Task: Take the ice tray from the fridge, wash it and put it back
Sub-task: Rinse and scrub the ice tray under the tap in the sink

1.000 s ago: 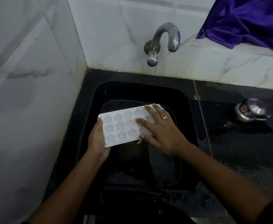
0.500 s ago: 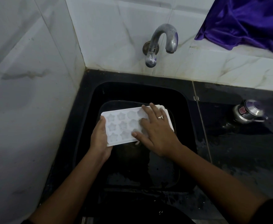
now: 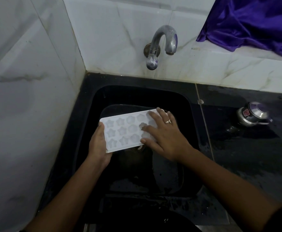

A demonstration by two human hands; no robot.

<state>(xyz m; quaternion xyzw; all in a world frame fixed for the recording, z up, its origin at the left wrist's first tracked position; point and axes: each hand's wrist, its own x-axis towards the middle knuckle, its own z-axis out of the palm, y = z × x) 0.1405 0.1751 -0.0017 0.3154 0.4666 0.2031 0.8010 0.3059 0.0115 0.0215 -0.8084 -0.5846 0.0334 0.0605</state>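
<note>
Here left hand (image 3: 98, 144) grips ice tray (image 3: 121, 131); right hand (image 3: 165, 136) presses it.

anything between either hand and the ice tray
Nothing visible. The left hand grips the ice tray by its left end, and the right hand lies with straight fingers directly on its right part, over the sink.

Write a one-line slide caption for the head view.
Over a black sink, the left hand grips one end of a white star-mould ice tray while the right hand presses flat on its cavities.
</note>
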